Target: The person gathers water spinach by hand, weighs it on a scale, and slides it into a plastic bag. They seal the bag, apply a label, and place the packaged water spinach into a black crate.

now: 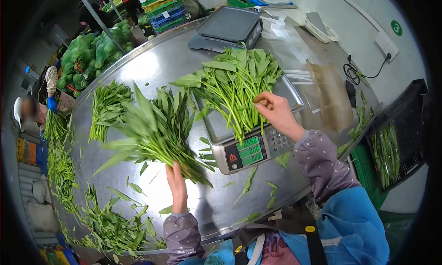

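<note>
My left hand [177, 184] is closed round the stems of a leafy bunch of water spinach [159, 122], its leaves partly blurred. A second bunch of water spinach [244, 85] lies on the metal pan of a digital scale [241, 157], with its stems toward me. The green display is lit and seems to read 0.552 on the top line. Over the right edge of that bunch is my right hand [281, 112], thumb and forefinger pinched at the stems. Whatever is between those fingertips is too small to make out.
Another bunch [107, 109] and loose greens [119, 230] lie on the steel table [142, 69]. A second scale [230, 25] stands at the back. A co-worker's blue glove [51, 104] holds greens at left. A black crate [400, 140] with packed greens is at right.
</note>
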Action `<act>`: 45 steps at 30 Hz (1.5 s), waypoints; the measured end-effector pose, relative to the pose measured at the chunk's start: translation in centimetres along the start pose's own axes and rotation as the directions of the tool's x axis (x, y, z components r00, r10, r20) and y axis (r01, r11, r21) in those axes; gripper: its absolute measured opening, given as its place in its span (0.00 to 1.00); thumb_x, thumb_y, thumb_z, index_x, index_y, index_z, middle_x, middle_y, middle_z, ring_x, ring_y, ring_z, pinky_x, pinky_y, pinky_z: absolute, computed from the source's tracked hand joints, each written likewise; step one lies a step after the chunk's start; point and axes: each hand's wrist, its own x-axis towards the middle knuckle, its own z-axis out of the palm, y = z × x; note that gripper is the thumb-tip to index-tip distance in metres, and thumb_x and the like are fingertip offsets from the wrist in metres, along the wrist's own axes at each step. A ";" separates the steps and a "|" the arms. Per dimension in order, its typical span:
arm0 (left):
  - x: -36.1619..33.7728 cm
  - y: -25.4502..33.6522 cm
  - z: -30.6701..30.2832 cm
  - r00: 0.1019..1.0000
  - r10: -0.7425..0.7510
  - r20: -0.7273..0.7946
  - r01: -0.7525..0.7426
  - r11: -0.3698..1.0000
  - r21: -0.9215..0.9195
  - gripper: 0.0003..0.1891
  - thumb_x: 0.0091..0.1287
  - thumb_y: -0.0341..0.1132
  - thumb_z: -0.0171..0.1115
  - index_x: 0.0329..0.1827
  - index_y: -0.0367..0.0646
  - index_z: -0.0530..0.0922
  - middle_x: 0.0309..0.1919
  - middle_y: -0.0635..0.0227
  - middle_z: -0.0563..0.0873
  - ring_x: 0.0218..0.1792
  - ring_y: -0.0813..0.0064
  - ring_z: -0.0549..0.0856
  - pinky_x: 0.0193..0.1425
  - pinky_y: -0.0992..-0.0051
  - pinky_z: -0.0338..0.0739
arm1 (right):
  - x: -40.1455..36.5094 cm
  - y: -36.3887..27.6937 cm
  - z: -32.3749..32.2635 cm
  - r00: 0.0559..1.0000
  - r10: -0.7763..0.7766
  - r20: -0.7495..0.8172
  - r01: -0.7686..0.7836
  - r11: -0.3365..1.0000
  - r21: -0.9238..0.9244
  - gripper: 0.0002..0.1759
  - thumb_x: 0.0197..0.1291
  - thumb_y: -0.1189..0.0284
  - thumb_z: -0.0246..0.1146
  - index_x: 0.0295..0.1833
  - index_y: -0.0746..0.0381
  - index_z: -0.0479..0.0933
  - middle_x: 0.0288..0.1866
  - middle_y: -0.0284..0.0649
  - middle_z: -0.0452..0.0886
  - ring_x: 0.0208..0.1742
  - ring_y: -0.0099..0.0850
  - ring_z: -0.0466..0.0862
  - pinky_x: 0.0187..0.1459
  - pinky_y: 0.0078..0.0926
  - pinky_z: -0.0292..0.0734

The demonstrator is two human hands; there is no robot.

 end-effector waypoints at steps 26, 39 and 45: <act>0.1 -1.1 -2.6 0.984 0.066 -0.166 0.070 0.713 0.698 0.21 0.62 0.50 0.56 0.31 0.35 0.78 0.20 0.58 0.81 0.24 0.59 0.81 0.32 0.66 0.72 | 0.1 -3.4 0.9 0.970 -0.205 -0.128 0.206 0.979 -0.004 0.07 0.50 0.75 0.62 0.35 0.65 0.79 0.27 0.36 0.77 0.24 0.21 0.72 0.27 0.19 0.67; 0.8 -1.3 -4.1 0.991 -0.123 -0.056 0.127 0.989 0.070 0.07 0.64 0.33 0.56 0.33 0.39 0.73 0.24 0.73 0.76 0.23 0.84 0.73 0.24 0.83 0.68 | -7.1 -3.7 2.6 0.989 -0.112 0.098 0.096 0.982 0.161 0.03 0.51 0.80 0.62 0.34 0.65 0.78 0.27 0.32 0.72 0.23 0.16 0.66 0.25 0.14 0.62; -0.8 0.6 -4.5 0.995 -0.096 0.003 0.096 0.994 -0.050 0.05 0.68 0.32 0.51 0.39 0.40 0.72 0.31 0.70 0.81 0.29 0.83 0.77 0.30 0.82 0.72 | -8.4 -5.0 6.7 0.925 -0.197 0.326 0.130 0.968 0.216 0.06 0.49 0.80 0.63 0.35 0.66 0.77 0.30 0.36 0.76 0.27 0.20 0.76 0.27 0.17 0.69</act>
